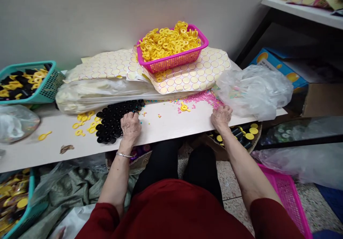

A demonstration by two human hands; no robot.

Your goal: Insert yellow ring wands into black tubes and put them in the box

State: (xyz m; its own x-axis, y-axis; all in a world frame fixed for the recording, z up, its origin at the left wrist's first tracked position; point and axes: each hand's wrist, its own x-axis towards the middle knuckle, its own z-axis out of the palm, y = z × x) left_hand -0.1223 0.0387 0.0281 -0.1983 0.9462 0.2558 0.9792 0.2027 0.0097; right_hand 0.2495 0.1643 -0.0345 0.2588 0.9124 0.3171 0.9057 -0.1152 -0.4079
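Observation:
My left hand (131, 127) rests with curled fingers at the right edge of a packed group of black plastic caps (109, 123). Whatever is under those fingers is hidden. My right hand (222, 116) is closed too, its fingertips down at the near end of a spread of small pink beads (205, 98); I cannot make out what it grips. Between the hands, a yellow ring-shaped plastic piece (184, 106) lies on the white tabletop (166, 124). More yellow ring pieces (92, 126) are scattered left of the caps.
A pink basket (174, 62) heaped with yellow rings stands on sheets of round stickers (193, 78) at the back. Crumpled plastic bags (257, 89) lie at the right, and a teal basket (45, 92) of black and yellow parts stands far left. Below is a box of caps (253, 135).

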